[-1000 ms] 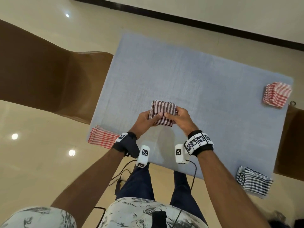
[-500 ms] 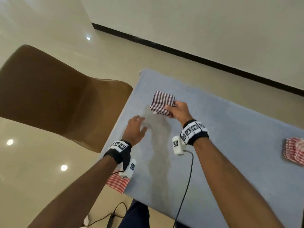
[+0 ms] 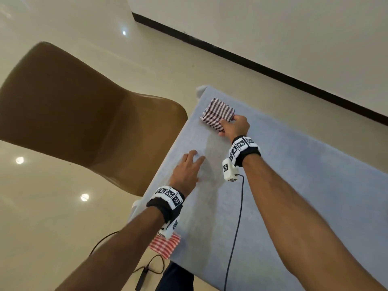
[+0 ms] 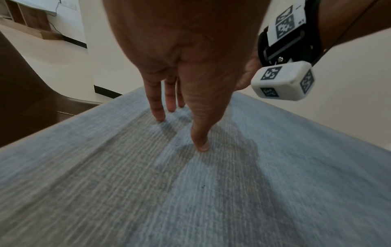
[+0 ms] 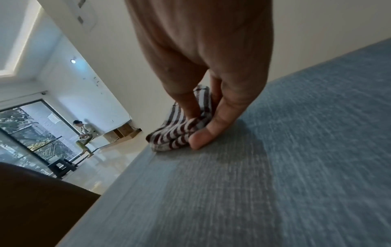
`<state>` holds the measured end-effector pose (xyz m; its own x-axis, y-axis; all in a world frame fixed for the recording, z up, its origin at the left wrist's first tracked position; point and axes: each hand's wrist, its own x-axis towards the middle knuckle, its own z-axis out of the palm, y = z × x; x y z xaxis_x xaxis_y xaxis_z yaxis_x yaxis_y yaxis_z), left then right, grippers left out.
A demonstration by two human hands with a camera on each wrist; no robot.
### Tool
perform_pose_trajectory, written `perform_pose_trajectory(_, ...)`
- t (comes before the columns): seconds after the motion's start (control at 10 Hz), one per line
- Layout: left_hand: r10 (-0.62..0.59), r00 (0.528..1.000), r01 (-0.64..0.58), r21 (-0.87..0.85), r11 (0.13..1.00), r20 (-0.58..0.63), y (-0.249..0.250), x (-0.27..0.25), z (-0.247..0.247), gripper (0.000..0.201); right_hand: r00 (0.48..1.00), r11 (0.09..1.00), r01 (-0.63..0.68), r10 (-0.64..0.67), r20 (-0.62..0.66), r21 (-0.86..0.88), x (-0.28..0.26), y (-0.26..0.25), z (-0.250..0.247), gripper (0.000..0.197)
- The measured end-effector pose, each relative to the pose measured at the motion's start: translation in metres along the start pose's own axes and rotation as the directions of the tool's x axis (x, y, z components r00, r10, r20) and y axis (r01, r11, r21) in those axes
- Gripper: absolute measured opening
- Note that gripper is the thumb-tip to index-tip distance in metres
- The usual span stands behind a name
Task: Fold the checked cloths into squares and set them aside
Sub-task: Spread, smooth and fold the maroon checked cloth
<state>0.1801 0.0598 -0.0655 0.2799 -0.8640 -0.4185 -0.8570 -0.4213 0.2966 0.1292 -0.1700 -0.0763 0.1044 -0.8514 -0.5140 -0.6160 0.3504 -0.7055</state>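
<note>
The right hand (image 3: 234, 125) is now carrying the folded brown-striped cloth (image 3: 217, 116) alone and setting it down near the far left corner of the desk (image 3: 315, 185), where a second ago both hands were pinching it together over the middle. Its thumb and fingers are still closing on the cloth's near edge, and in the right wrist view the bundle is already lying on the surface close to the edge. The left hand (image 3: 186, 172) has let go and is resting with straight, relaxed fingers on the desk, holding nothing. That suggests this cloth is finished as a square and is being put aside, with only the release remaining.

A red checked cloth (image 3: 165, 244) is lying at the near left edge, partly hidden under the left wrist.

The desk is covered in a pale blue-grey woven fabric. A brown chair (image 3: 84, 114) is standing just to its left on a glossy cream floor (image 3: 42, 238), and a pale wall with a dark skirting strip is running behind. Through the right wrist view, another person is sitting far off beside a large window.
</note>
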Motion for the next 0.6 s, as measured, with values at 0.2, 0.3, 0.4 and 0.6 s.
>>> perform_pose_trajectory(0.2, -0.019, 1.000, 0.019, 0.000, 1.000, 0.008, 0.004, 0.002, -0.004, 0.087, 0.992, 0.983, -0.042, 0.019, -0.127, -0.180, 0.008, 0.010, 0.000, 0.044)
perform_pose_trajectory(0.3, -0.029, 1.000, 0.028, 0.015, 0.999, 0.011, 0.005, 0.001, -0.003, 0.088, 0.992, 0.978, -0.018, -0.009, -0.126, -0.209, -0.004, 0.005, -0.007, 0.048)
perform_pose_trajectory(0.4, -0.022, 1.000, 0.022, 0.021, 1.000, 0.011, 0.007, -0.002, -0.003, 0.087, 0.993, 0.979, 0.011, -0.035, -0.114, -0.205, -0.015, 0.011, -0.012, 0.055)
perform_pose_trajectory(0.6, -0.027, 0.998, 0.030, 0.072, 0.997, -0.054, 0.013, -0.008, 0.004, 0.083, 0.986, 0.973, 0.139, -0.153, -0.062, -0.187, -0.026, 0.033, -0.016, 0.043)
